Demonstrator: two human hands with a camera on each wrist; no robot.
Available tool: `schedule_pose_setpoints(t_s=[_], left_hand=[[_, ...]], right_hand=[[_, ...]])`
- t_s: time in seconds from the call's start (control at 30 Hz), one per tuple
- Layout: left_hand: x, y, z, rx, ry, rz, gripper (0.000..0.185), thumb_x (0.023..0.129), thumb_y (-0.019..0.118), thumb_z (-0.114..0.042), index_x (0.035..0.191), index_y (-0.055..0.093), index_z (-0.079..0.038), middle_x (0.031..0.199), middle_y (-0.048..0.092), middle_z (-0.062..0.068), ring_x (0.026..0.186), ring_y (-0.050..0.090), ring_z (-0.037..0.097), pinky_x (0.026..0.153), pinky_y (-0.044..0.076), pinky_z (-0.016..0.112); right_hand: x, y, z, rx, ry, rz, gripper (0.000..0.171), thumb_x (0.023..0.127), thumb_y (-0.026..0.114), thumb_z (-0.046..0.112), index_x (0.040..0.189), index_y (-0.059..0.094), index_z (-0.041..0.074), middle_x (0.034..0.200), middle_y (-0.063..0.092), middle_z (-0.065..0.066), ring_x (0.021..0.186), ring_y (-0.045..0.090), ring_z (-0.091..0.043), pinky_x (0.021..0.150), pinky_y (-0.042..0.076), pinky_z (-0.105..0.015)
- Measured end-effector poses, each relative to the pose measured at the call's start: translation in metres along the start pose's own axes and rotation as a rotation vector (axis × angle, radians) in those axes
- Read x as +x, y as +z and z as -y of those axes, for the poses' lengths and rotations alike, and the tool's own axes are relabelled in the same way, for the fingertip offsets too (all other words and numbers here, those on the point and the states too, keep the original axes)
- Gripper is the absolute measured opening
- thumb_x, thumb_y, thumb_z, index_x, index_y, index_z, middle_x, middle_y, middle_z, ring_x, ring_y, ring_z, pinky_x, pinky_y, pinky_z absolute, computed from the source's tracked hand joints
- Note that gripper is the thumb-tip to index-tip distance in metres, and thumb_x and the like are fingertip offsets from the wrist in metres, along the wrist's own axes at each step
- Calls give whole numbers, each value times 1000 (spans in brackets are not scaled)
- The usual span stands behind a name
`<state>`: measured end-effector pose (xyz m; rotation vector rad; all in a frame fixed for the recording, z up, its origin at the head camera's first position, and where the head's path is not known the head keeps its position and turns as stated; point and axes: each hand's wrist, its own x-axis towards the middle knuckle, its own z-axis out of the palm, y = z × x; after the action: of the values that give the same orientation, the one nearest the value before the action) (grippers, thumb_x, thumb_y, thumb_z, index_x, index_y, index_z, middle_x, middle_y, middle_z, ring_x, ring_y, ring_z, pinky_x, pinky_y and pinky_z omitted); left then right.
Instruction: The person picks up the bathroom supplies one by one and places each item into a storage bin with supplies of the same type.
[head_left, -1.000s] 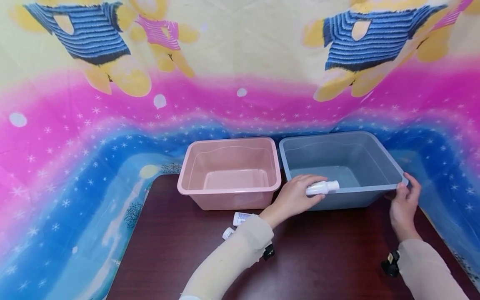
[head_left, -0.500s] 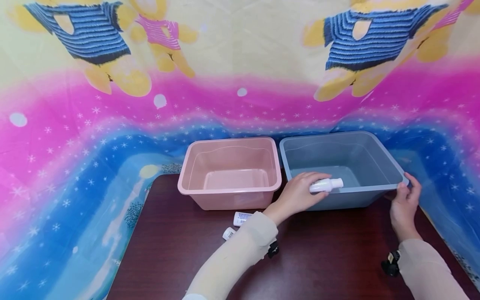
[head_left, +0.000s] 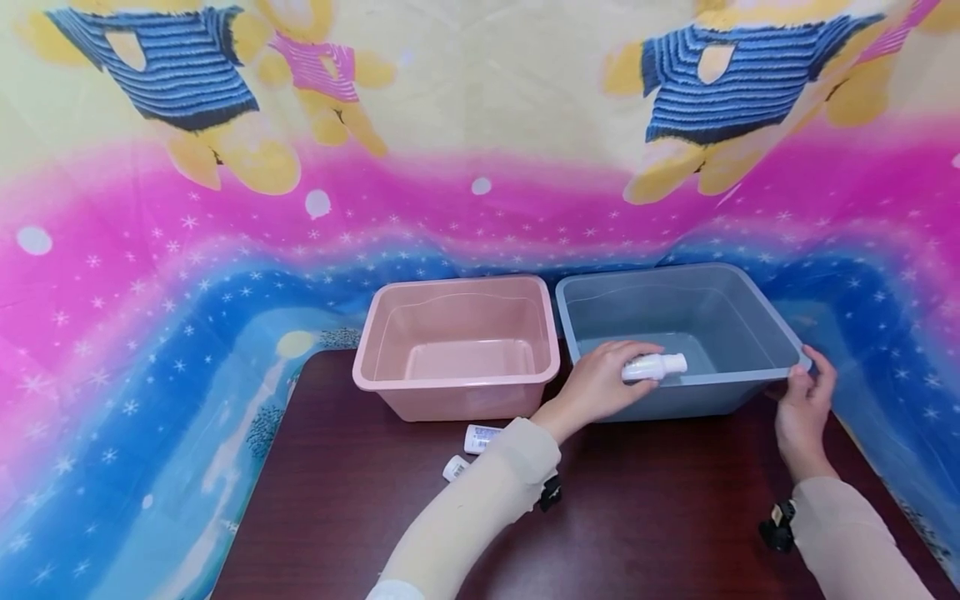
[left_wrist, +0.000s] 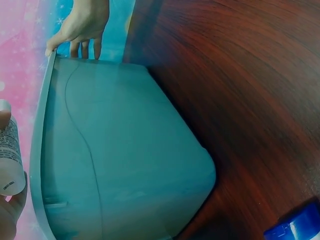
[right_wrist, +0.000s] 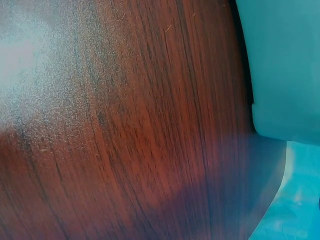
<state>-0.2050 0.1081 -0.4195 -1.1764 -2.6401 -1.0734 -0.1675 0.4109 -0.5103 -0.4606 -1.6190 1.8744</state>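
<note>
My left hand (head_left: 603, 385) grips a small white bottle (head_left: 654, 367) and holds it level over the front rim of the grey-blue tub (head_left: 757, 298), cap pointing right. The left wrist view shows the same white bottle (left_wrist: 9, 159) above the tub (left_wrist: 125, 165), pinched by a fingertip and thumb. My right hand (head_left: 804, 402) holds the tub's front right corner, thumb and fingers on the rim; this right hand (left_wrist: 80, 25) also appears in the left wrist view. The tub looks empty inside.
A pink tub (head_left: 457, 346), empty, stands left of the grey-blue one on the dark wooden table (head_left: 660, 517). Two small white bottles (head_left: 480, 437) (head_left: 454, 467) lie on the table by my left forearm. A colourful printed cloth (head_left: 150, 292) hangs behind and drapes round the table.
My left hand has carried the white bottle slightly right and forward, from before the tub's front wall to over its rim. The right hand has stayed on the corner.
</note>
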Motion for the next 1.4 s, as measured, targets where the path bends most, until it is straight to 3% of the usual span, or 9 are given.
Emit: schedule_pose_setpoints(t_s=[0.23,1.03,1.4], left_hand=[[3,5,4,-21,-17,-7,49,92,72,-31,139,58,-26,137,57,-8,122,51,3,96,40,15],[16,11,7,-6,-77,23,50,91,73,-33,138,58,-30,134,58,-10,105,54,0,81,43,13],[24,13,12,-80,-130,20,49,90,74,-28,137,60,-26,130,59,-9,99,53,1,76,44,13]], right_hand=[[-4,2,4,11,14,8,40,105,48,16,144,42,20,120,50,0,93,53,-10,68,48,-12],[-2,1,3,22,20,16,41,105,45,14,145,40,19,122,50,0,94,54,-9,69,49,-12],[-2,0,2,21,19,20,41,106,44,13,145,39,20,125,48,0,94,54,-9,69,49,-12]])
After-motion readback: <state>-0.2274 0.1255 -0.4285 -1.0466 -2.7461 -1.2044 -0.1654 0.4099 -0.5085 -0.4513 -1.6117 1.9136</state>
